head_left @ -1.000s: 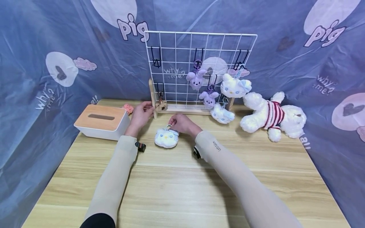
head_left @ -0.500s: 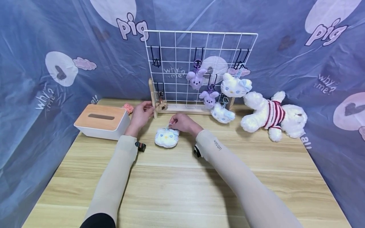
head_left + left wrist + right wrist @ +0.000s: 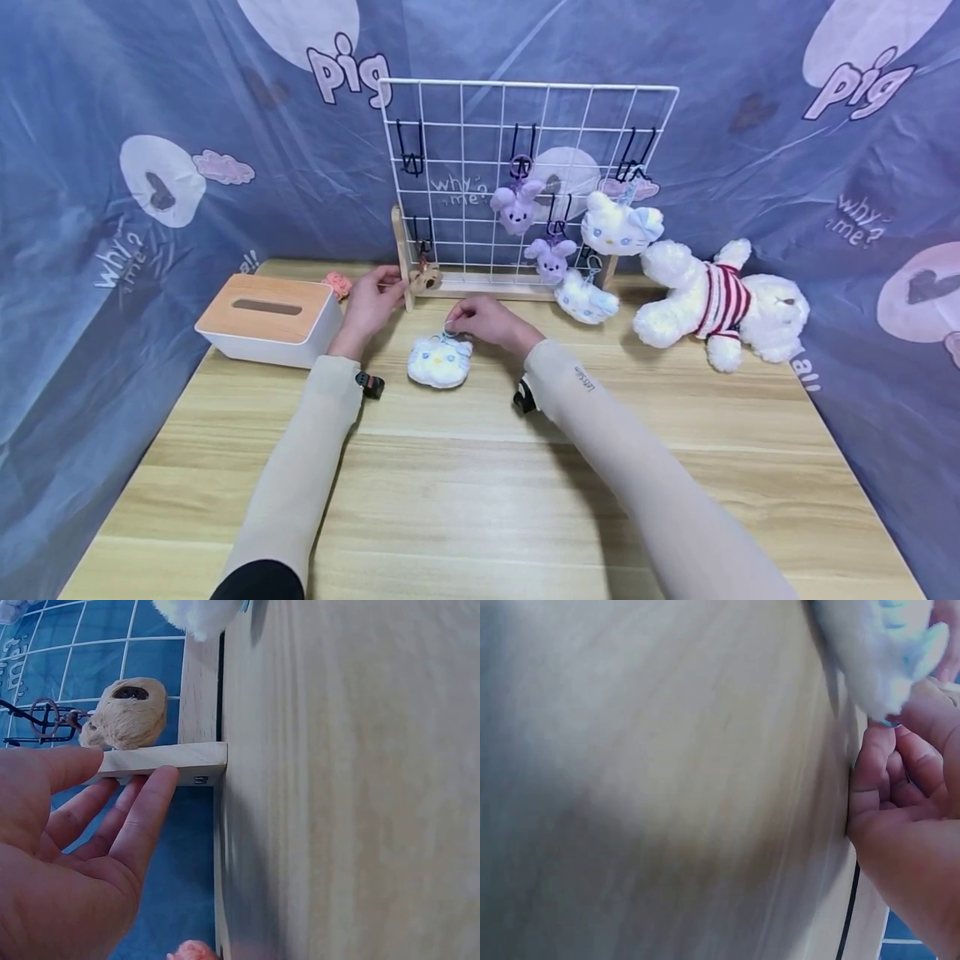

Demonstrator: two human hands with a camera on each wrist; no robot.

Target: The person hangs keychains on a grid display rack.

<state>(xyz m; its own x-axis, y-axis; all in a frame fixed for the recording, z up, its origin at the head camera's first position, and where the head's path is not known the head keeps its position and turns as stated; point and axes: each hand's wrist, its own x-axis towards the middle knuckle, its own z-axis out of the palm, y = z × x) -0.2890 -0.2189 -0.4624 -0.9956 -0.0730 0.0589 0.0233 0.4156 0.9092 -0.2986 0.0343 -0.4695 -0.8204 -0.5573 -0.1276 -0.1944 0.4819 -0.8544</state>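
Observation:
My right hand [image 3: 491, 323] pinches the light blue ring of a white plush cat-head keychain [image 3: 438, 365], which is on or just above the table in front of the rack. In the right wrist view the plush [image 3: 874, 652] is just beyond the fingertips, and its ring is mostly hidden by them. At the rack's left end my left hand [image 3: 369, 307] holds the wooden side post [image 3: 401, 250], thumb on one face and fingers on the other. A brown plush keychain [image 3: 133, 716] hangs from a black hook close to that thumb.
The white wire grid rack [image 3: 462, 158] bears black hooks, purple bunny keychains [image 3: 516, 208] and further white cat plushes [image 3: 617, 225]. A tissue box [image 3: 262, 312] and a pink item [image 3: 338, 286] lie left. A white teddy in a striped sweater [image 3: 723, 300] lies right.
The right hand has shifted slightly up and right, and more of the keychain's ring shows between it and the plush. The left hand has stayed on the post.

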